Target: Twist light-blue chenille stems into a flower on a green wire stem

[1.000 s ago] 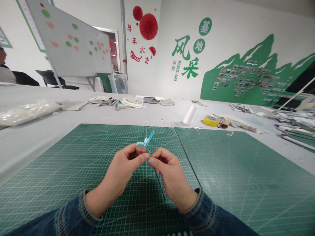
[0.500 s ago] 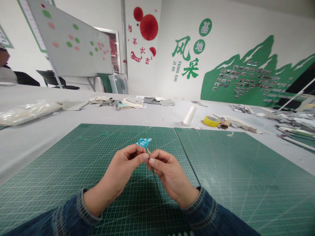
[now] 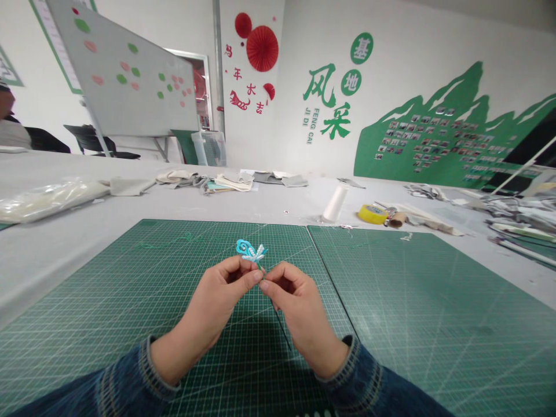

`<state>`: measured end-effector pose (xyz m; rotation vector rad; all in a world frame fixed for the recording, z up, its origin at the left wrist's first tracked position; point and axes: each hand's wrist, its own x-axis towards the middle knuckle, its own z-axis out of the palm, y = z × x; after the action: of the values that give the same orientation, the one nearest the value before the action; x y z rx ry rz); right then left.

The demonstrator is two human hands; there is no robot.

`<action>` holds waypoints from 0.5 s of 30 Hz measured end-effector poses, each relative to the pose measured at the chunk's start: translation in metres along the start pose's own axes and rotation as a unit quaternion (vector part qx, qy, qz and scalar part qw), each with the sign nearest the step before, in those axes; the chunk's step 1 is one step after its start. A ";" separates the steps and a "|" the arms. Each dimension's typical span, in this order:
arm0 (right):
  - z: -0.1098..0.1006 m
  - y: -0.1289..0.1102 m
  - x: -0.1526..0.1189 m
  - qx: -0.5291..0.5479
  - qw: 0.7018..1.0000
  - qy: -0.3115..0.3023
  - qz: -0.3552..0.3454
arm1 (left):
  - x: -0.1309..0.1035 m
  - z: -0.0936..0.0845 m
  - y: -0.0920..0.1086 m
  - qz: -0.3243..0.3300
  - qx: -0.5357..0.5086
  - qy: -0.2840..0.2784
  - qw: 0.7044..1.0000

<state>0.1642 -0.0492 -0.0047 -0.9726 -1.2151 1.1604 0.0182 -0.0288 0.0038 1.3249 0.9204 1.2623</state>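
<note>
The blue beaded flower ornament [image 3: 251,251] sat at eleven o'clock from the point where the fingertips met, and its thin stem [image 3: 283,331] ran away to five o'clock, so the long axis lay tilted along an eleven-to-five line. The left hand [image 3: 219,291], coming in from eight o'clock, was nearer the flower head: its thumb and forefinger were closed in a pinch on the green upper part of the stem, just under the petals. The right hand [image 3: 305,301], from four o'clock, had thumb and forefinger drawn together at the stem just beside the left thumb, with the other fingers curled loosely. Whether the stem's lower tip touched anything could not be told. Beneath lay a green gridded cutting mat [image 3: 108,301], with a second cutting mat [image 3: 434,313] along its three o'clock side, both on a pale grey tabletop [image 3: 278,200]. A white thread cone [image 3: 335,204] stood between one and two o'clock, a yellow tape roll [image 3: 372,214] at two. Beyond, a whiteboard [image 3: 125,104] stood toward eleven and red paper fans [image 3: 262,48] hung at twelve.
</note>
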 end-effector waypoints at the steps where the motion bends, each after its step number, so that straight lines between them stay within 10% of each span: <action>1: 0.000 0.000 0.000 0.012 1.000 -0.009 0.008 | 0.000 0.000 0.000 0.001 -0.006 -0.008 1.000; 8: -0.004 0.001 0.001 0.157 0.980 -0.095 0.075 | 0.001 -0.002 0.001 0.008 -0.039 -0.055 0.998; 15: -0.003 0.003 0.003 0.119 0.991 -0.047 0.048 | 0.000 0.000 0.003 0.002 0.008 0.004 1.000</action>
<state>0.1668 -0.0457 -0.0074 -0.8103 -1.0826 1.4074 0.0182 -0.0289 0.0067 1.3350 0.9350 1.2656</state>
